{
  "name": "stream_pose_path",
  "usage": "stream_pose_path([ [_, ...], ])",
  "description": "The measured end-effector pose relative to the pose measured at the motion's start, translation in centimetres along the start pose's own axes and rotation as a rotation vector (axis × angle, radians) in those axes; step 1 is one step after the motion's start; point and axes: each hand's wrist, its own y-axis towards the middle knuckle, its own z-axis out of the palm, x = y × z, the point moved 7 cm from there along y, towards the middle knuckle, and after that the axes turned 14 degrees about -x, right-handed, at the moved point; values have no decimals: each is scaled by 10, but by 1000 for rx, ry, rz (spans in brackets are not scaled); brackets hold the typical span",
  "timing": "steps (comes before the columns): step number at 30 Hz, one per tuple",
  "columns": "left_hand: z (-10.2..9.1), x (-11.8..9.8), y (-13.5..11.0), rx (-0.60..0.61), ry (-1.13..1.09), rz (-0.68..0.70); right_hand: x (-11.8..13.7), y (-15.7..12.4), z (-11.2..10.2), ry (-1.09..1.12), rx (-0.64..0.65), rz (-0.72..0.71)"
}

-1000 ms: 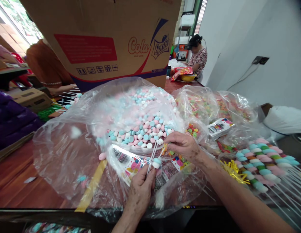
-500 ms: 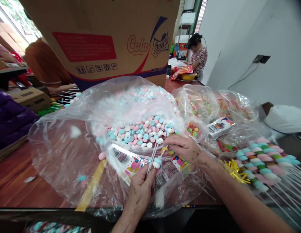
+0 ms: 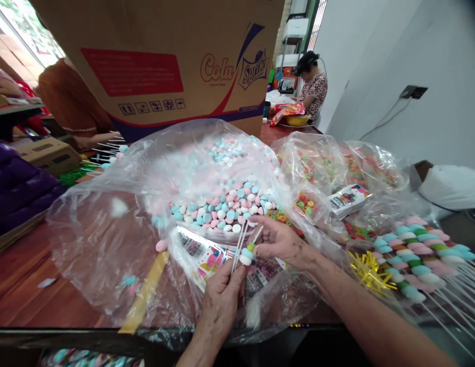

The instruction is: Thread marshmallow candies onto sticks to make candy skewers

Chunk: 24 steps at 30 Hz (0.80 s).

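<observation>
My left hand (image 3: 224, 288) is closed round several thin white sticks (image 3: 239, 243) that point up. One stick carries a white marshmallow (image 3: 245, 260), a blue marshmallow (image 3: 247, 253) and a green gummy ring (image 3: 251, 246). My right hand (image 3: 279, 239) is beside that stick, thumb by the gummy ring and index finger stretched towards the stick tips, with a gap between them. Whether the thumb presses on the ring is hard to tell. Behind my hands a clear plastic bag (image 3: 95, 229) spreads open, with pink, blue and white marshmallows (image 3: 222, 206) heaped in it.
Printed wrappers (image 3: 201, 250) lie under my hands. Bags of gummy candy (image 3: 317, 158), a wrapper stack (image 3: 350, 199), yellow ties (image 3: 371, 272) and finished marshmallow skewers (image 3: 417, 255) are on the right. A large cardboard box (image 3: 164, 61) stands behind. Other people sit further back.
A green gummy ring now shows on the stick above the blue marshmallow. My right hand has moved slightly left and down, its thumb closer to the stick. My left hand stays in place.
</observation>
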Motion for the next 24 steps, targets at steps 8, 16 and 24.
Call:
stream_pose_path([
  [8, -7, 2, 2, -126, -117, -43, 27, 36, -41, -896, -371, -359],
  [16, -9, -6, 2, -160, -38, -9, 14, 46, 5, -1001, -161, -436],
  [24, -8, -10, 2, -176, 3, 26, 9, 55, -14, -662, -220, -278],
])
